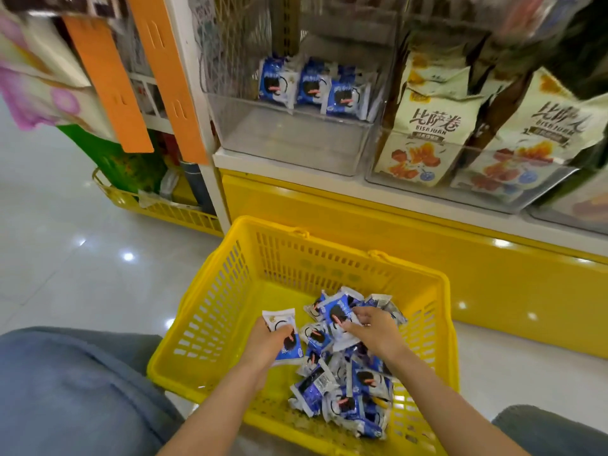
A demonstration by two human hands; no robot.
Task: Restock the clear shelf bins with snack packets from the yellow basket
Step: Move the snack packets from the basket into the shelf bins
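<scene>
Holding a blue-and-white snack packet (284, 337), the left hand (266, 343) has its grip closed on it over the yellow basket (210, 311). The right hand (375, 330) pinches another packet (337, 315) atop the heaped pile there. The clear shelf bin (296, 139) above holds a few.

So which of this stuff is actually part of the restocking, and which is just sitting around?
Part of the job:
- yellow basket
- blue snack packets piled in it
- packet held in the left hand
- right hand picking among the pile
- clear bin, a few blue packets at its back

Just sitting around:
- cream Bisajuan bags
- orange strips
- second basket
</scene>
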